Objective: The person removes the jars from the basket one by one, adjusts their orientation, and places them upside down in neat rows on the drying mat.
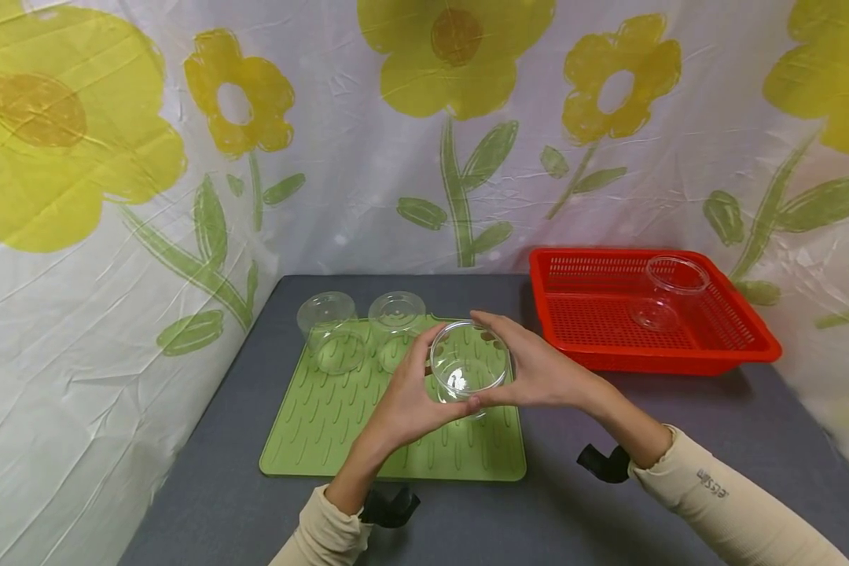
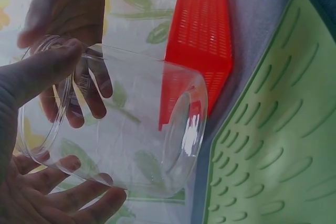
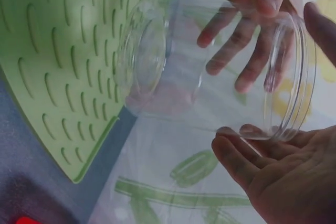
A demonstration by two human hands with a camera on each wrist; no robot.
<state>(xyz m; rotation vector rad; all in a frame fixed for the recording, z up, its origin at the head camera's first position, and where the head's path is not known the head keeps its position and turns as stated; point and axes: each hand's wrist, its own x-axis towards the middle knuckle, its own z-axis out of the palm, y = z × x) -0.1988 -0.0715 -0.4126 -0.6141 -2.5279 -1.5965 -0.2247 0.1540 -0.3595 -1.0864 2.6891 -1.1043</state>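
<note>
Two clear cups [image 1: 331,330] stand upside down on the ribbed green mat [image 1: 325,424], soft-looking silicone. Above it the left hand [image 1: 403,401] and right hand [image 1: 538,369] hold a clear plastic tub [image 1: 469,365] between them, fingers [image 2: 79,195] curled round its rim. Smooth, slick walls: a loose grip could drop it onto the grey counter [image 1: 219,503]. Far right, a red mesh basket [image 1: 679,358] holds another tub [image 1: 672,295].

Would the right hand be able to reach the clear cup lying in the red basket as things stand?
Probably yes, once freed: the right hand now helps hold a clear cup with the left hand. The red basket is open-topped, on its side, with nothing before the cup inside.
</note>
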